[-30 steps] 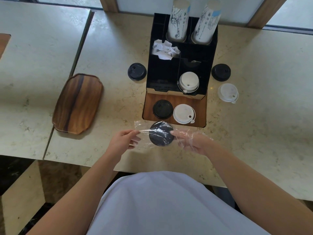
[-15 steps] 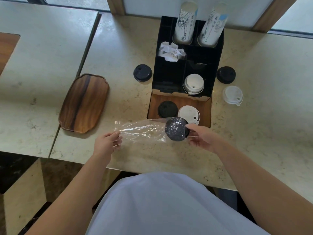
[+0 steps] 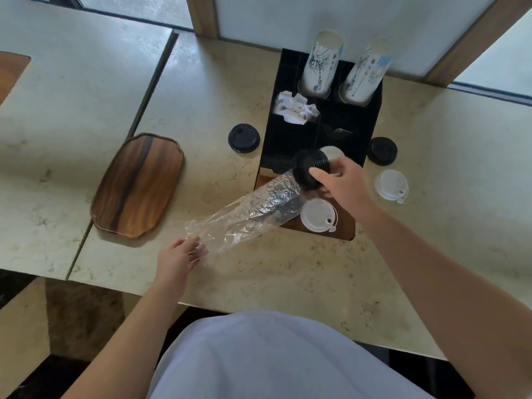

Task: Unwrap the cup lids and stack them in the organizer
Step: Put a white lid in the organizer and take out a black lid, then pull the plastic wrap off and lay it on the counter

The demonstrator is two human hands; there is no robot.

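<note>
Since before, right hand (image 3: 344, 182) has carried the lids (image 3: 311, 172) up over the organizer (image 3: 371, 122), fingers curled round them; left hand (image 3: 180, 259) pinches the limp, slippery wrap (image 3: 244, 214). Light, rigid lids: grip their rims.

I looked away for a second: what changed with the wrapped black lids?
The right hand drew the black lid stack out of the plastic sleeve and up toward the organizer. The left hand keeps pinching the sleeve's far end, now stretched long. Loose lids and the wooden tray stayed put.
</note>
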